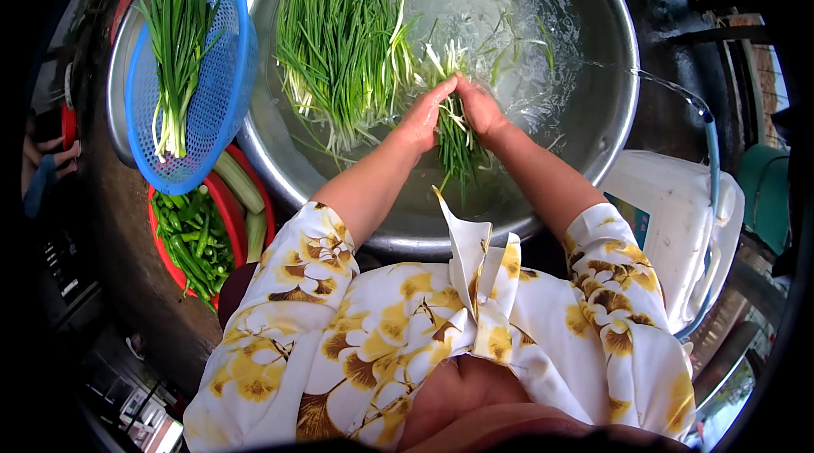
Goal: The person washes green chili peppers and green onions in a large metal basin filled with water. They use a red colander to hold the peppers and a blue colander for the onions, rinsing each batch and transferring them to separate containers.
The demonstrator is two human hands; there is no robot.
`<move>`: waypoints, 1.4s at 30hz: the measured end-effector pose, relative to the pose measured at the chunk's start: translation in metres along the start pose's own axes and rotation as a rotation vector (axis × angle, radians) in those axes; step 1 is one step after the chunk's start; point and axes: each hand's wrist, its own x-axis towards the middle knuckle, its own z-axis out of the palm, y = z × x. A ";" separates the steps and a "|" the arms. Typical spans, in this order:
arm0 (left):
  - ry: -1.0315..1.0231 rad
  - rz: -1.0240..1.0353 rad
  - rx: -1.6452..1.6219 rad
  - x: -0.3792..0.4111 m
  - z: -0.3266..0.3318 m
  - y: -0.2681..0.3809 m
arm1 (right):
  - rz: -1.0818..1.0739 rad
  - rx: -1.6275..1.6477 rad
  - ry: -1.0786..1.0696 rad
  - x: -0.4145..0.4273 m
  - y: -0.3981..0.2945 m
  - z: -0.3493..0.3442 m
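Note:
In a large metal basin (407, 244) of water, my left hand (425, 113) and my right hand (480, 108) close from both sides around a bunch of green stalks (456, 141), seemingly garlic chives or scallions. Its white ends point away from me and its leaves hang toward me. To the left, a bigger heap of the same greens (346, 49) lies in the water. Loose leaves float at the right. A blue plastic colander (222, 103) beside the basin holds another bunch (178, 46), white ends toward me.
A blue hose (712, 154) pours water into the basin from the right. Below it stands a white plastic jug (674, 218). At the left, red tubs (232, 218) hold green peppers (194, 243) and pale green long vegetables (238, 183). Another person's legs (54, 164) show at far left.

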 end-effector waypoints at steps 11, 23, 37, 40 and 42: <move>-0.122 0.310 0.389 -0.026 0.059 0.043 | -0.235 0.263 0.346 -0.016 -0.124 -0.008; 0.329 0.168 0.515 0.052 -0.090 -0.019 | 0.145 -0.653 0.088 -0.022 -0.048 -0.025; -0.056 0.670 0.945 -0.055 0.077 0.098 | -0.526 0.169 0.193 -0.055 -0.230 -0.062; 0.091 0.744 1.274 -0.073 0.085 0.111 | -0.957 -0.315 0.105 -0.086 -0.265 -0.039; 0.210 0.769 1.505 -0.082 0.087 0.114 | -1.041 -0.842 0.114 -0.100 -0.278 -0.030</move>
